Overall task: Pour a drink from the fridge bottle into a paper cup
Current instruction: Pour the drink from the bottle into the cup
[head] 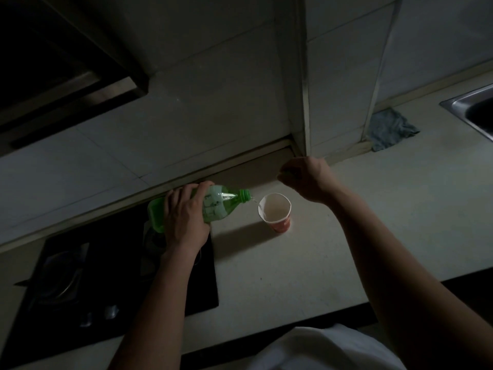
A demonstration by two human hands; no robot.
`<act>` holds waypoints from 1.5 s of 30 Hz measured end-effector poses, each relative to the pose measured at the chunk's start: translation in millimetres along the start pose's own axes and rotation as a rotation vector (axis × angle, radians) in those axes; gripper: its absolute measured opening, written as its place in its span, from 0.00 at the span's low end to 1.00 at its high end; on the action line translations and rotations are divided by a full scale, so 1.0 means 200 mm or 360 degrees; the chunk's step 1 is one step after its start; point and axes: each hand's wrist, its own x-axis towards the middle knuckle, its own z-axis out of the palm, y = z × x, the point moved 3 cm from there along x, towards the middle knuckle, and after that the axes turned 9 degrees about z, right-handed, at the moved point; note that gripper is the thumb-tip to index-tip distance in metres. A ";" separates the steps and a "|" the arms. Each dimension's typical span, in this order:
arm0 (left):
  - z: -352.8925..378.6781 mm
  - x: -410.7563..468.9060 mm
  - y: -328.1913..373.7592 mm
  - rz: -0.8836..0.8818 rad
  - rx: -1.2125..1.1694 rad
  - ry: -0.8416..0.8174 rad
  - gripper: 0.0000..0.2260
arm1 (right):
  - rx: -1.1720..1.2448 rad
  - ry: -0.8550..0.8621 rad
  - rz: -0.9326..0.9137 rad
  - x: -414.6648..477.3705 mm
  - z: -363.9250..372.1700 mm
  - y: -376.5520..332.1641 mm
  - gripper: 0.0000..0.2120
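Beyond the white shirt (328, 348), left hand (184, 217) fingers gripped the tilted green bottle (216, 204), pouring into the paper cup (276, 212); right hand (306, 180) fingers curled, hold unclear; righting seemed next.

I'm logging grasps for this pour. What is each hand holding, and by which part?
The left hand grips the bottle around its middle. The right hand is curled; whether it holds anything cannot be told.
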 end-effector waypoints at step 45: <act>-0.02 0.03 0.03 0.0019 0.0005 -0.0006 0.37 | 0.0002 0.0042 -0.0042 -0.01 0.02 0.00 0.10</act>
